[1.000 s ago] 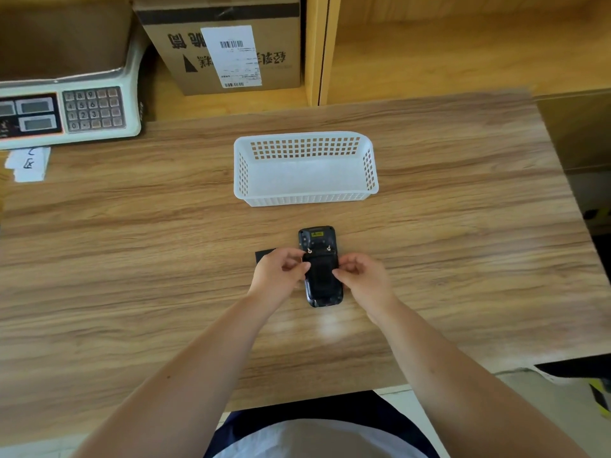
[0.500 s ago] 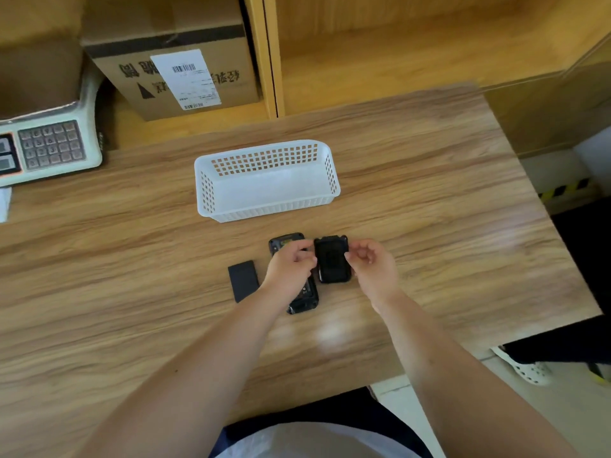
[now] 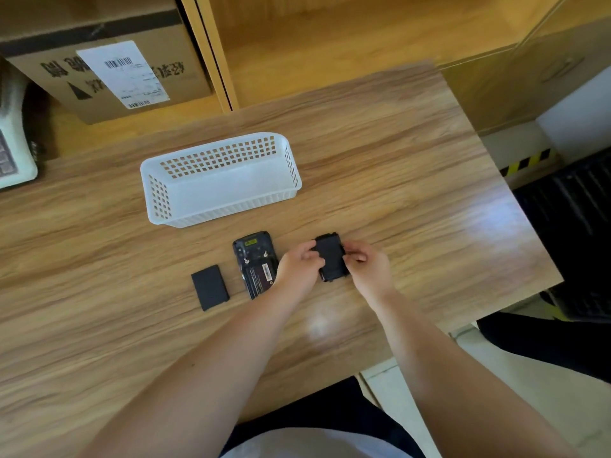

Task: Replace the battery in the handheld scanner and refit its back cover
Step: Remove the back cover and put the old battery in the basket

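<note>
The black handheld scanner [image 3: 253, 259] lies face down on the wooden table [image 3: 413, 200], its back open and a battery with a dark red label [image 3: 261, 277] showing inside. To its right the black back cover [image 3: 330, 257] is held just above the table between my left hand [image 3: 297, 269] and my right hand [image 3: 367, 266], both gripping its side edges. A plain black battery [image 3: 210, 287] lies flat on the table left of the scanner, apart from it.
A white perforated plastic basket [image 3: 158, 196] stands behind the scanner. A weighing scale [image 3: 13, 153] sits at the far left edge, a labelled cardboard box [image 3: 109, 71] on the shelf behind. The table's right edge drops to the floor.
The back cover has come off the scanner and moved to the right in both hands, exposing the battery inside. The view has swung right, bringing the spare battery into sight.
</note>
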